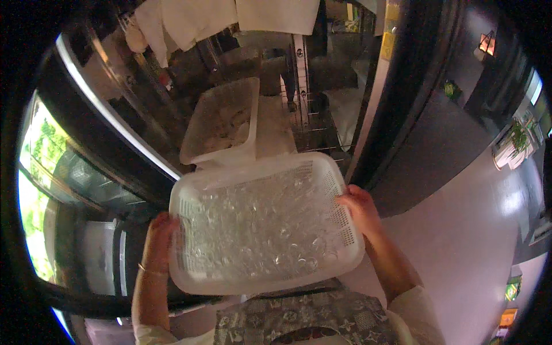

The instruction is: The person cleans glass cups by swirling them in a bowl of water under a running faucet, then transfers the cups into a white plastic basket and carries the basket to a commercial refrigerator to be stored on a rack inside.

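Between my hands is a white plastic basket [198, 282] with perforated sides, tilted a little and held in front of my body. Many small clear, shiny round pieces [258, 224] cover its bottom; what they are exactly I cannot tell. My left hand [163, 226] grips the basket's left rim, the fingers partly hidden by it. On the opposite side, my right hand [360, 207] is closed around the right rim, thumb on top. Just beyond the basket's far edge stands a whitish plastic bin [254, 116], its contents dim and blurred.
A dark compartment ahead has a wire shelf [319, 128], a perforated metal upright [300, 82] and pale cloth-like sheets [276, 15] hanging above. Its bright metal edge [116, 116] runs along the left. A potted plant [519, 133] stands far right, past the pale floor [457, 258].
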